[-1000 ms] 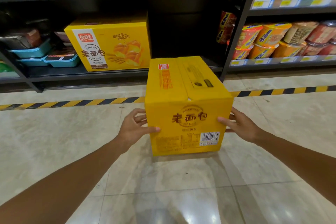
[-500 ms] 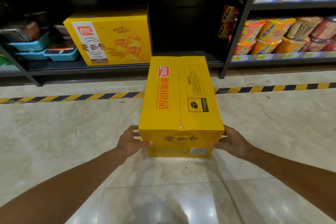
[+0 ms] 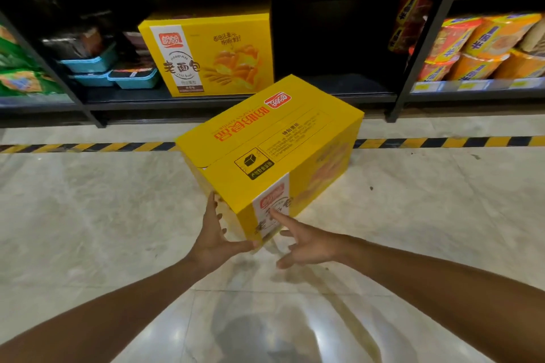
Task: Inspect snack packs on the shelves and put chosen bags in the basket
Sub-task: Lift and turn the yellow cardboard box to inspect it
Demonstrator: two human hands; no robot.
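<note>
i'm looking down at a glossy pale marble floor point(image 3: 88, 215) that catches the overhead light, a yellow-and-black hazard stripe point(image 3: 88, 147) running along the foot of black metal shelving point(image 3: 421, 38).

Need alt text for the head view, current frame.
Two bare hands, the left hand and right hand, steady a yellow carton turned corner-first over a marble floor. Behind it, a matching carton sits on a dark shelf.

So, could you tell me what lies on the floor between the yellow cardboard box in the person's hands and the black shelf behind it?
In the head view, a yellow-and-black striped floor tape crosses the pale tiles between the held box and the shelf.
</note>
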